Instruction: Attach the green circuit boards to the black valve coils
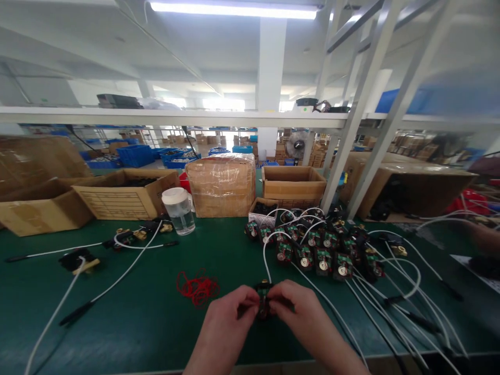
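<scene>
Near the front edge of the green table, a small black device with a green circuit board point(263, 293) stands between my hands, a white cable rising from its back. My left hand point(230, 317) pinches at its left side, thumb and forefinger together. From the right, my right hand point(299, 307) is closed on the device's other side. The fingertips hide much of it, and any small part between them cannot be made out. A tangle of red wires point(198, 287) lies left of my hands. Several similar devices point(323, 260) stand in rows behind and to the right.
A clear bottle with a white lid point(178, 211) stands behind the red wires. Cardboard boxes point(222, 187) line the table's back. Cabled brass-and-black parts point(80, 260) lie at left. White cables point(386, 312) spread over the right side. Another person's hand point(482, 234) shows at far right.
</scene>
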A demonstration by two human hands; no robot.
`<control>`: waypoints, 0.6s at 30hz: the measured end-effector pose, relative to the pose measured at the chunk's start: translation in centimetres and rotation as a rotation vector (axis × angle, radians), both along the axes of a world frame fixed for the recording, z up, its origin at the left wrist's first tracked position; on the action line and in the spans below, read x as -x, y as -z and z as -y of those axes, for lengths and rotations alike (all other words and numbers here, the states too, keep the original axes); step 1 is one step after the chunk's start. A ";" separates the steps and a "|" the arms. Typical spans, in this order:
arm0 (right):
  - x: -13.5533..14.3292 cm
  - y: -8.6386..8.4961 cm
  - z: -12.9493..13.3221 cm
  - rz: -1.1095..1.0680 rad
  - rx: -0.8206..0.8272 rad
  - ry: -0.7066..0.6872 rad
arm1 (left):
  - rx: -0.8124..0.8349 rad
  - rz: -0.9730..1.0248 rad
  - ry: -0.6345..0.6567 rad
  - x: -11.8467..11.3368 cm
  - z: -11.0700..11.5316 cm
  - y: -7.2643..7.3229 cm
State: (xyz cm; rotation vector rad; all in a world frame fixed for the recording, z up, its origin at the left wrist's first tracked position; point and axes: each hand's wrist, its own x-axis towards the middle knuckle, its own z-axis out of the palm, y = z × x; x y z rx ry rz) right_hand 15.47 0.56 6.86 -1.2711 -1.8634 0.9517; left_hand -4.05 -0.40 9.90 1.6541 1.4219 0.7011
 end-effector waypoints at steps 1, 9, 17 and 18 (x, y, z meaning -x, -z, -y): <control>-0.3 -0.1 0.1 0.022 -0.007 -0.004 | -0.015 -0.023 0.027 -0.2 0.0 0.1; -0.3 0.3 1.2 -0.039 0.050 -0.016 | -0.152 -0.271 0.101 -0.2 0.8 1.6; 0.1 0.8 0.4 -0.146 0.089 -0.020 | -0.126 -0.259 0.064 -0.3 -0.5 0.7; 0.2 0.8 0.2 -0.144 0.100 -0.017 | -0.126 -0.245 0.063 -0.5 -0.7 0.6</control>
